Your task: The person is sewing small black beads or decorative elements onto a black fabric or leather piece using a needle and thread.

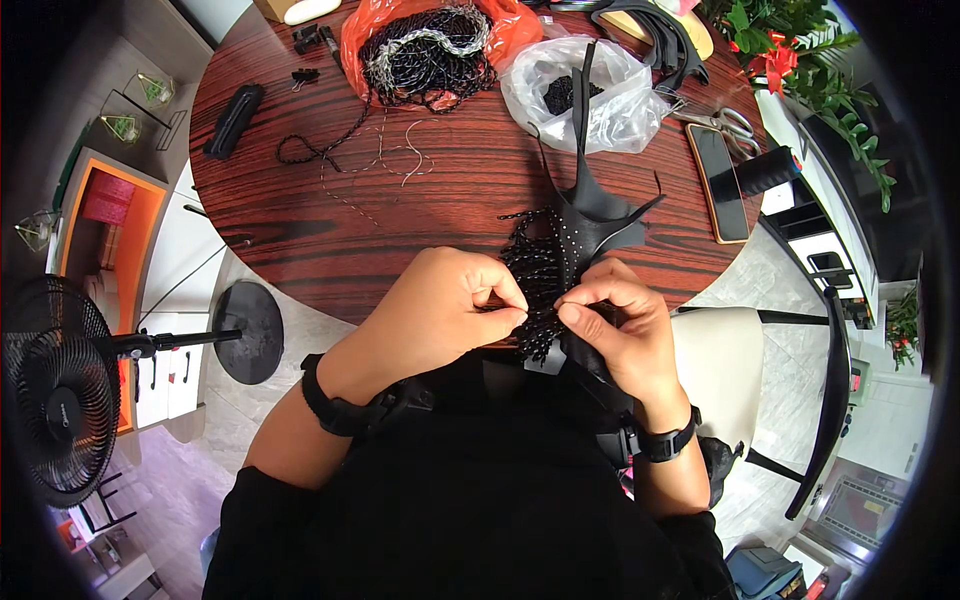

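A black leather-like piece (594, 208) with long thin straps lies over the table's near edge, its pale holes or dots running down the middle. Short black-and-white speckled cords (530, 262) hang from its left side as a thick fringe. My left hand (440, 300) is closed in a pinch at the fringe's left, thumb against forefinger. Close by on the right, my right hand (632, 335) pinches too, over the leather-like piece and beside the cords. Whatever lies between the fingertips of either hand is too small to make out.
On the round wooden table (440, 230), a red bag (365, 30) holds bundled cord, beside a clear plastic bag (630, 110) with dark contents. Loose thread (380, 160), a black case (234, 120), scissors (738, 125) and a phone (718, 180) lie around. A fan (62, 390) stands left.
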### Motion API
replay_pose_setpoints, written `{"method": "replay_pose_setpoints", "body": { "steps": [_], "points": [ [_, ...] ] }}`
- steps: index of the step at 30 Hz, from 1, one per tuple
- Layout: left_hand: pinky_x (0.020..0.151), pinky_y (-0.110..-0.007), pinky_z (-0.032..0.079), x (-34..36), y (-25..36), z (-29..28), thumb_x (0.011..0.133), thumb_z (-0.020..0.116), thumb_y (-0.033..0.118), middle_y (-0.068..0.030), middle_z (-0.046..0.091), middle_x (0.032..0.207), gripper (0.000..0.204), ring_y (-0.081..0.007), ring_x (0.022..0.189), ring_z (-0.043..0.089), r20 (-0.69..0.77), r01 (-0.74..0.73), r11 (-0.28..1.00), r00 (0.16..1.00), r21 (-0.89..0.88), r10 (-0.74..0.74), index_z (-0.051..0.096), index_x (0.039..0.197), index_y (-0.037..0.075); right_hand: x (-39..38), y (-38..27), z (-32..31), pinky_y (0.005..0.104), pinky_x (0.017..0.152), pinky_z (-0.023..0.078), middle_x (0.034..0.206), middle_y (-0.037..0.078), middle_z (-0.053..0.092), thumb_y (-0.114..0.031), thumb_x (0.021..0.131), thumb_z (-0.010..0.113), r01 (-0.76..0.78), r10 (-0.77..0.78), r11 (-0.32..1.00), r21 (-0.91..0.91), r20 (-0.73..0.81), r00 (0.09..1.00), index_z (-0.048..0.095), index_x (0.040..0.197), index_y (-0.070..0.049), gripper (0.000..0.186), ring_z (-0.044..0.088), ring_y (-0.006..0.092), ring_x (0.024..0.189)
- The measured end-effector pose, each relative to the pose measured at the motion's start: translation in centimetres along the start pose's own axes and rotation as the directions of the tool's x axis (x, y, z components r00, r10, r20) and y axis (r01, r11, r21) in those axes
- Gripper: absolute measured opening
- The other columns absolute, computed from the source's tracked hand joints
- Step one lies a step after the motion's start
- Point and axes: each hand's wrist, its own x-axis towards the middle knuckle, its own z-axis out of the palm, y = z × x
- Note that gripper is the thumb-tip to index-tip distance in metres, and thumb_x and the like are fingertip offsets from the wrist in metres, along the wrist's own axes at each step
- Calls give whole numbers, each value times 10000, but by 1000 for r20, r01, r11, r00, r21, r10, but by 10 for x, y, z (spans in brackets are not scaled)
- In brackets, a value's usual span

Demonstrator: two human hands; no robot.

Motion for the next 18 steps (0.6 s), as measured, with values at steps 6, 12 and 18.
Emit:
{"method": "replay_pose_setpoints", "body": {
  "steps": [6, 12, 18],
  "points": [
    [488, -180, 367, 0, -7, 4, 794, 637, -2, 0, 589, 638, 92, -15, 547, 476, -19, -39, 999, 999, -2, 39, 639, 880, -33, 0, 3, -4, 230, 754, 382, 848, 19, 521, -38, 837, 611, -51, 51, 985, 162, 3, 999, 594, 865, -22, 37, 484, 105, 804],
    [478, -170, 338, 7, -4, 22, 831, 617, 23, 21, 551, 620, 170, -5, 543, 443, -99, -199, 978, 976, -57, 193, 621, 993, -30, 0, -2, -2, 234, 781, 369, 850, 16, 512, -39, 849, 589, -35, 36, 985, 171, -1, 999, 577, 857, -19, 24, 477, 111, 826],
    [462, -175, 296, 10, -1, 20, 851, 594, 27, 51, 501, 593, 95, 6, 531, 404, -20, -190, 977, 981, 94, 192, 617, 926, -27, 1, -1, -3, 231, 763, 368, 843, 15, 505, -39, 841, 598, -14, 12, 988, 154, 13, 1000, 573, 835, -17, 34, 470, 108, 816]
  ]
}}
